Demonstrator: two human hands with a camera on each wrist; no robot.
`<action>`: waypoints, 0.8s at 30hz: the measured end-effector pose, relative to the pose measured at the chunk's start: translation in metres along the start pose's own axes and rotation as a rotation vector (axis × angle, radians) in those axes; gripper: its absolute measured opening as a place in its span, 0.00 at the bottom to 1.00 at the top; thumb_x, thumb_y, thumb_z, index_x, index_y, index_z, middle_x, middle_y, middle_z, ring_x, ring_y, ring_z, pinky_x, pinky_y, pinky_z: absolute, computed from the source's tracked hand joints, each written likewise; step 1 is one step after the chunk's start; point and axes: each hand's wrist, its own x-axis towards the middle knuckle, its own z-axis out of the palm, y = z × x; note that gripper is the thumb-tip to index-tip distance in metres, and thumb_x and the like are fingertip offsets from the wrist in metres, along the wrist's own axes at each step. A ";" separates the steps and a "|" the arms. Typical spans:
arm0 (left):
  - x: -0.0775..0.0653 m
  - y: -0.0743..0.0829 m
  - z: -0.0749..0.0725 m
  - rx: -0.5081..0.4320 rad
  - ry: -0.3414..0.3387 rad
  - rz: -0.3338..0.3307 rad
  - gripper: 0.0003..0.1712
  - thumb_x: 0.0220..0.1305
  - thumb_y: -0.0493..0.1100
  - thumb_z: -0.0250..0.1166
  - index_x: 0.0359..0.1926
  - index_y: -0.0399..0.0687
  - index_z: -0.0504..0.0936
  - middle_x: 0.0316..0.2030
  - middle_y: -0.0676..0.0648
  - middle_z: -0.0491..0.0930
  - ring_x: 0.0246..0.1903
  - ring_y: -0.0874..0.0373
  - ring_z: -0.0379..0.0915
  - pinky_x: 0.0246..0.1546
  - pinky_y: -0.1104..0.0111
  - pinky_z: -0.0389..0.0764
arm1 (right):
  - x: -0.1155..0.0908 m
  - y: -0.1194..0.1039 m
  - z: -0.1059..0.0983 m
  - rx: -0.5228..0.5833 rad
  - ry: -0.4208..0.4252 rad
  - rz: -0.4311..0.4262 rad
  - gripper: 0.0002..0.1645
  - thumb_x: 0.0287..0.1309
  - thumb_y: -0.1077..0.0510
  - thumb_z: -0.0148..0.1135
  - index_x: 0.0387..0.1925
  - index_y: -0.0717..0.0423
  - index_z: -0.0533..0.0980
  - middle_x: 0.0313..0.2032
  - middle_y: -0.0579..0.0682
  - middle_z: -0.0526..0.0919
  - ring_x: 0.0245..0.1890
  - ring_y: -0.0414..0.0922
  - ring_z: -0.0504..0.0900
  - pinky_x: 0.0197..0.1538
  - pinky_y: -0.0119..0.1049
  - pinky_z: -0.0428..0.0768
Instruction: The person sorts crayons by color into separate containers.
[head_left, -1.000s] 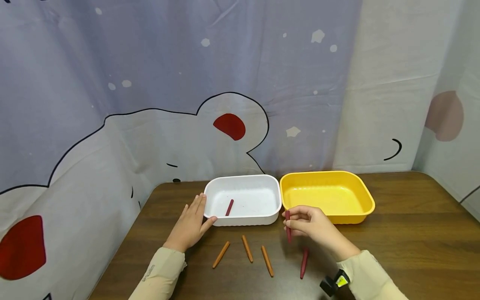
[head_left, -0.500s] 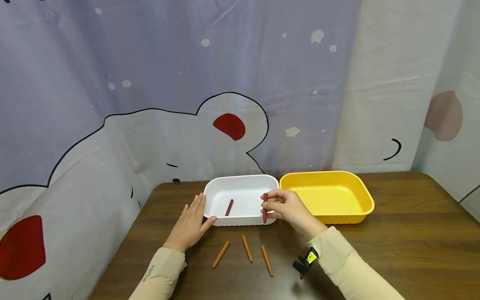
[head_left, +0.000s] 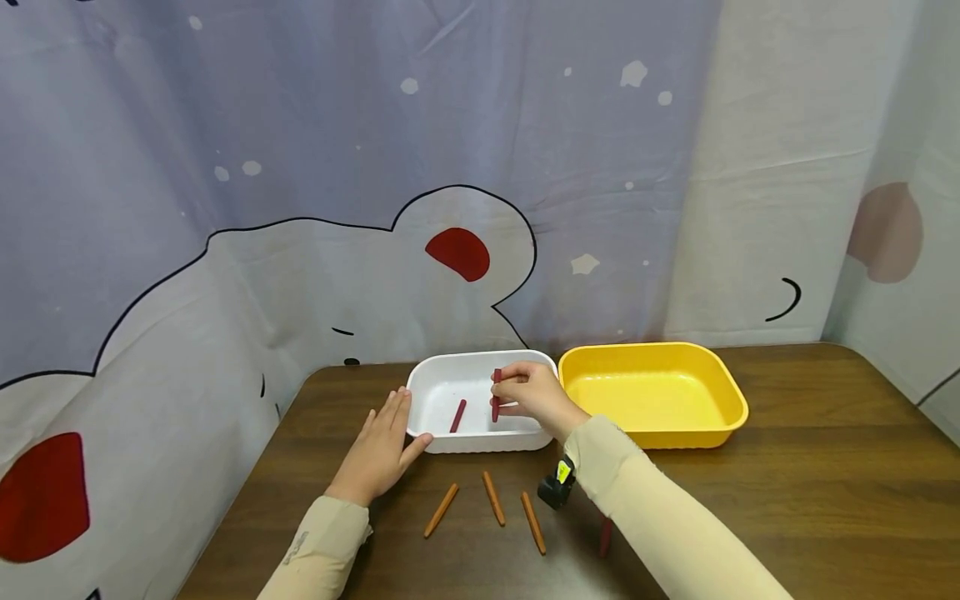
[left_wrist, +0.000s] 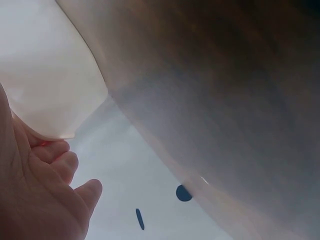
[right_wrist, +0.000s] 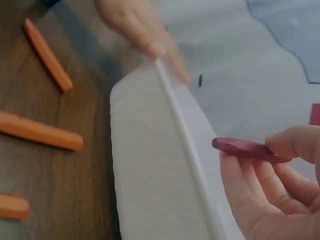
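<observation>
Between thumb and fingertips my right hand [head_left: 536, 398] pinches a dark red crayon [head_left: 496, 396], held upright over the right part of the white tray [head_left: 480, 444]. The right wrist view shows the same crayon [right_wrist: 245, 148] lying across the fingers under the thumb. My left hand [head_left: 381, 450] rests with straight fingers against the tray's left end, thumb at its front corner. Another dark red crayon [head_left: 458, 416] lies inside the tray. In front of it, several orange crayons [head_left: 492, 498] lie on the table. A third dark red crayon [head_left: 606, 536] is partly hidden by my right sleeve.
A yellow tray [head_left: 652, 439] stands right beside the white one, at the back of the brown wooden table [head_left: 817, 467]. Behind the table hangs a patterned curtain [head_left: 600, 208]. A black device [head_left: 557, 485] is strapped at my right wrist.
Carrying the dark red crayon, my right hand has moved left and away from me, from in front of the yellow tray to over the white tray. The left hand has stayed still.
</observation>
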 end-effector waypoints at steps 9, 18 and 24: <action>0.000 0.000 -0.001 0.002 -0.004 -0.001 0.49 0.75 0.62 0.54 0.77 0.28 0.52 0.76 0.32 0.53 0.77 0.40 0.47 0.73 0.42 0.53 | 0.023 0.012 0.018 -0.147 0.059 0.115 0.14 0.58 0.70 0.67 0.45 0.71 0.76 0.34 0.59 0.81 0.28 0.48 0.84 0.36 0.45 0.88; -0.001 0.000 -0.001 0.000 -0.004 -0.003 0.49 0.75 0.62 0.55 0.77 0.28 0.52 0.76 0.32 0.53 0.77 0.40 0.47 0.73 0.41 0.54 | 0.033 0.025 0.022 -0.307 0.098 0.146 0.13 0.54 0.68 0.72 0.35 0.68 0.75 0.29 0.57 0.80 0.20 0.44 0.83 0.27 0.36 0.86; -0.001 0.000 0.000 0.000 -0.003 -0.005 0.49 0.75 0.62 0.55 0.77 0.28 0.52 0.76 0.32 0.53 0.77 0.40 0.47 0.73 0.41 0.54 | 0.031 0.026 0.021 -0.456 0.114 0.104 0.09 0.52 0.68 0.71 0.29 0.67 0.76 0.24 0.55 0.80 0.18 0.46 0.82 0.26 0.35 0.85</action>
